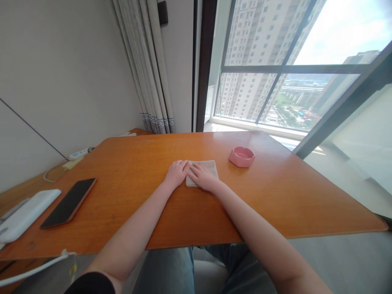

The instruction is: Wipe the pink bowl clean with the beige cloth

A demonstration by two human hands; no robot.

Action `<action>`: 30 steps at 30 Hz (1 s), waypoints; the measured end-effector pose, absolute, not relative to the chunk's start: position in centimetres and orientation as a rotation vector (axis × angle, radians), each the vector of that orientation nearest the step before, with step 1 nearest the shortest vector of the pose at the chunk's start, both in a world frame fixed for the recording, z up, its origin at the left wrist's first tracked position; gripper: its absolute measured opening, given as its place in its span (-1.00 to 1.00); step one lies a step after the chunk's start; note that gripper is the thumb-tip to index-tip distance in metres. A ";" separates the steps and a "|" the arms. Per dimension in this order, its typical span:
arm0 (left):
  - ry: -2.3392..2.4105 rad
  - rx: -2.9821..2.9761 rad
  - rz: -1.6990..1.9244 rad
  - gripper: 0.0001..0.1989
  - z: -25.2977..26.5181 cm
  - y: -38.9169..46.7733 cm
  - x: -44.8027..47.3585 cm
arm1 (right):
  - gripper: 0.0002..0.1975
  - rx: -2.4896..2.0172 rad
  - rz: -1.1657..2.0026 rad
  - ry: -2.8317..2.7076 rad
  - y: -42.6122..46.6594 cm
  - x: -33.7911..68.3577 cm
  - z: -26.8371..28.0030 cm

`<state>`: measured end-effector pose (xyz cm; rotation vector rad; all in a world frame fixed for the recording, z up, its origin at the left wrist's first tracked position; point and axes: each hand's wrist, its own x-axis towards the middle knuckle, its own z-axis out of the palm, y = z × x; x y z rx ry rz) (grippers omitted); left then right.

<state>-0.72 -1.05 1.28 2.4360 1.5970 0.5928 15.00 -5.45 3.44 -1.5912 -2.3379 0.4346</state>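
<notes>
A folded, light grey cloth [208, 165] lies flat on the wooden table [134, 163], near its middle. My right hand [202, 176] rests on top of the cloth, palm down with the fingers stretched out. At the cloth's left edge is my left hand [177, 173], laid on the table with its fingers pointing forward; its fingertips reach the cloth's corner. Whether they press on the cloth I cannot tell. Neither hand grips anything that I can see.
To the right stands a pink, many-sided ashtray [241, 157]. A dark phone [70, 203] and a white flat device [29, 214] lie at the left. A white cable [36, 270] hangs by the front left edge. A power strip [79, 154] sits beyond the table's left side.
</notes>
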 end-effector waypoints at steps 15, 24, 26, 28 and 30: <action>1.793 2.459 0.269 -0.44 0.4 -0.2 -1.5 | -0.42 -1.845 0.127 -2.228 -13.5 26.2 1.4; 1.763 2.430 0.358 -0.45 0.1 -0.2 -1.5 | -0.39 -1.908 0.165 -2.070 -14.8 34.7 1.3; 1.757 2.408 0.421 -0.48 0.1 -0.2 -1.4 | -0.45 -1.799 0.229 -1.953 -14.1 33.5 2.3; 1.710 2.388 0.552 -0.56 0.3 -0.2 -1.3 | -0.51 -1.664 0.252 -1.812 -12.8 30.8 2.7; 1.582 2.372 0.758 -0.66 0.7 -0.3 -1.1 | -0.51 -1.497 0.333 -1.711 -10.8 26.9 2.3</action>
